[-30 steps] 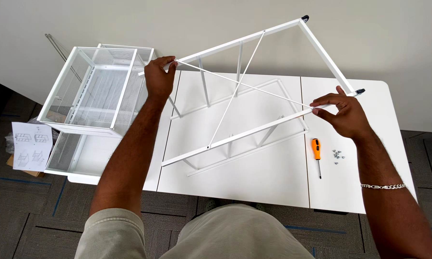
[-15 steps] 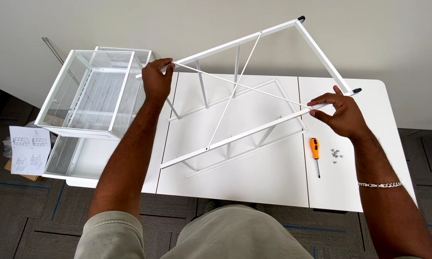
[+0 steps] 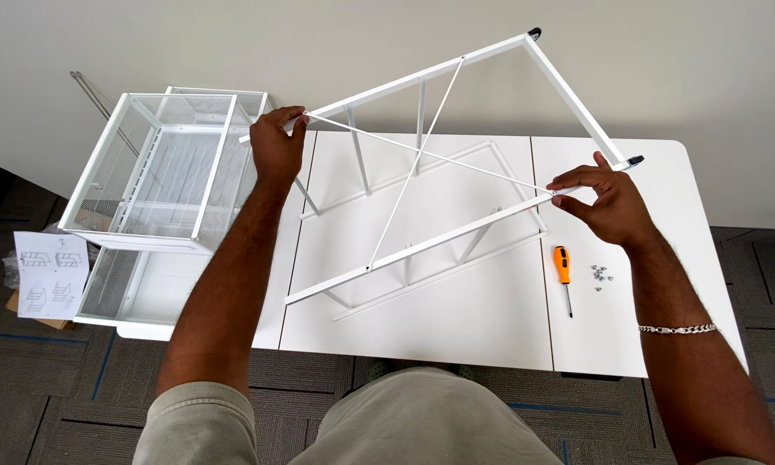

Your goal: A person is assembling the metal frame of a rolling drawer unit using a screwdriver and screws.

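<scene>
A white metal frame (image 3: 439,232) with two crossed thin braces stands on the white table (image 3: 490,319), its upper side tilted up toward the wall. My left hand (image 3: 275,146) grips the frame's upper bar at its left end. My right hand (image 3: 607,202) pinches the lower bar near its right end, where one thin brace meets it. Black caps sit on the frame's two right corners.
Stacked white mesh drawers (image 3: 159,176) rest on the table's left end. An orange-handled screwdriver (image 3: 563,274) and several small screws (image 3: 599,275) lie on the table right of the frame. A printed instruction sheet (image 3: 47,274) lies on the carpet at left.
Both hands hold the frame where they did before. The frame and hands sit almost unchanged, with only a slight shift in view.
</scene>
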